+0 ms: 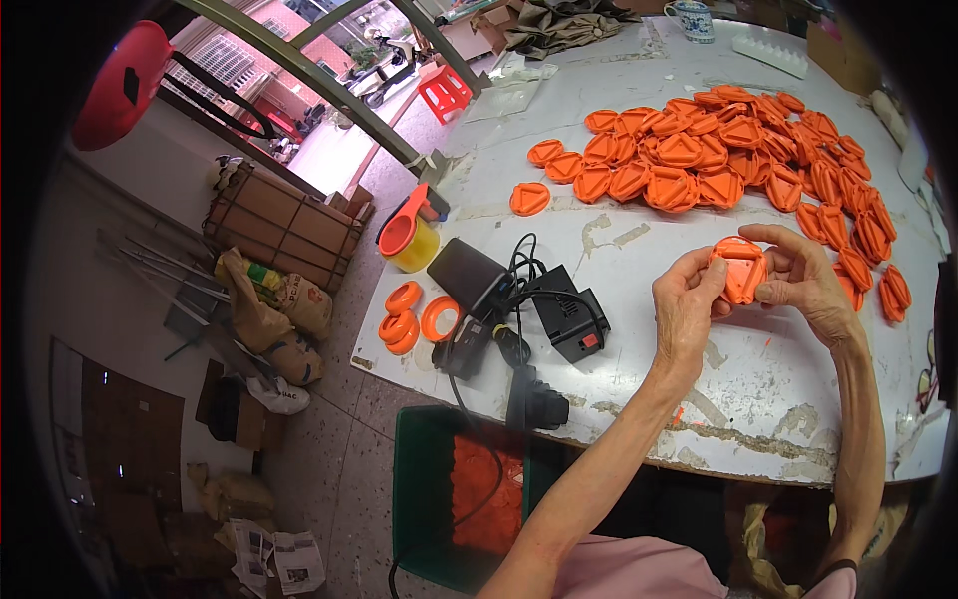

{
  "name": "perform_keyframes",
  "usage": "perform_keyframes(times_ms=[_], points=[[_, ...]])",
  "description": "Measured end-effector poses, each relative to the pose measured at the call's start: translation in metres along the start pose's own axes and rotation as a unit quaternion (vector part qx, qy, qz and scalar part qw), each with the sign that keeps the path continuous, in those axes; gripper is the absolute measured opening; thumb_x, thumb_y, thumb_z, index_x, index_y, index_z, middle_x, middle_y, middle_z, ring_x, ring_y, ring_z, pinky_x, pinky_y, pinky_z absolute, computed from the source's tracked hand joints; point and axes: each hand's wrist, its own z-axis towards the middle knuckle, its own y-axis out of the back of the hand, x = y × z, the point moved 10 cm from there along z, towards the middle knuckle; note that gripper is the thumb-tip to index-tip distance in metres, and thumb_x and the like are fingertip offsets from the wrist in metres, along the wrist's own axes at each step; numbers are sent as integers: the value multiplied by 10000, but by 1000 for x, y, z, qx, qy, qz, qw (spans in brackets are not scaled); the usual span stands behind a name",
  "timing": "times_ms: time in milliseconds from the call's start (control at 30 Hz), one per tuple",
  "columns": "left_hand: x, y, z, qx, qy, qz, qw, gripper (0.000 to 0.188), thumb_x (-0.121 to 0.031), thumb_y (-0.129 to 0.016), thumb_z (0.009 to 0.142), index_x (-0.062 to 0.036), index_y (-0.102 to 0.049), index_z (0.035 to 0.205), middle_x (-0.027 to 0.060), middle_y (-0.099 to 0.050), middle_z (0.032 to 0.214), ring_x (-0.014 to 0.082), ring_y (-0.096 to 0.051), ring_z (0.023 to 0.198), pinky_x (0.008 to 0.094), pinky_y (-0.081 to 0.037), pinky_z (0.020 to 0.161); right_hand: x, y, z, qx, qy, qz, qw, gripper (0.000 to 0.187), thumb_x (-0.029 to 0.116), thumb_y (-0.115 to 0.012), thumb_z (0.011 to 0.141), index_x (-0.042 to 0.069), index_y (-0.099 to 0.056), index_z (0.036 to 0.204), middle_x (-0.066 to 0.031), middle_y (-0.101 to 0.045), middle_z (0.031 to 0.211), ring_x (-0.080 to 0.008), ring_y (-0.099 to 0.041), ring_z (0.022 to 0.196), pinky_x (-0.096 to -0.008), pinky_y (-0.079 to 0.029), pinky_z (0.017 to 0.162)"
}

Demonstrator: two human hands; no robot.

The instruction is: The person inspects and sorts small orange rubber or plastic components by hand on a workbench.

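Observation:
Between my two hands, over the near right part of the white table [639,329], is a round orange plastic piece [741,272] with a raised triangular pattern. My left hand [689,299] grips its left edge, the thumb lying on its face. From the right, my right hand [810,285] pinches the same piece, thumb low on its edge and fingers curled over the top. A large heap of similar orange pieces [679,150] lies beyond my hands. Several more trail down the right side, close to my right hand. One loose orange piece [530,199] lies left of the heap.
Left of my hands stand a black box with a red switch [589,341], cables and a dark device [469,278]. Beside them are orange rings [399,329] and a yellow tape roll in an orange holder [407,240]. A green bin [419,499] with orange material stands below the table edge.

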Motion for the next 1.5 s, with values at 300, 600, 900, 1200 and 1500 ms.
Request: perform_keyframes(times_ms=[300, 600, 900, 1200, 1500], points=[[-1, -4, 0, 22, 9, -87, 996, 368, -271, -523, 934, 7, -552, 1173, -3, -587, 847, 49, -491, 637, 234, -489, 660, -8, 0, 1, -16, -13, 59, 998, 616, 71, -738, 686, 19, -498, 1250, -2, -598, 734, -58, -541, 624, -198, -453, 587], [3, -4, 1, 40, 15, -108, 993, 389, -251, -526, 926, 8, -519, 1216, 27, -593, 938, 80, -531, 751, 267, -488, 724, -8, -3, 3, 0, 2, 49, 999, 652, 36, -743, 661, 15, -492, 1262, 21, -539, 674, -64, -527, 612, -196, -438, 608], [-1, -10, -1, 60, 11, -108, 992, 394, -169, -503, 918, 17, -463, 1263, 76, -557, 1127, 130, -553, 945, 297, -472, 808, -11, 1, 2, -25, -7, 58, 998, 641, 11, -720, 658, 19, -495, 1258, 13, -563, 707, -58, -524, 622, -194, -441, 610], [1, -7, 1, 57, 19, -132, 989, 368, -173, -515, 913, 10, -498, 1232, 74, -591, 1083, 131, -574, 915, 285, -484, 791, -11, 2, 4, -16, -2, 33, 999, 688, 42, -757, 622, 25, -492, 1256, -38, -619, 924, -85, -582, 761, -216, -487, 690], [3, -9, 1, 72, 20, -131, 989, 367, -179, -521, 907, 18, -512, 1216, 88, -604, 1072, 138, -595, 899, 285, -495, 775, -9, -5, 3, 6, -18, 45, 999, 811, 27, -800, 527, 32, -477, 1271, -81, -577, 1152, -156, -588, 979, -285, -484, 887]])
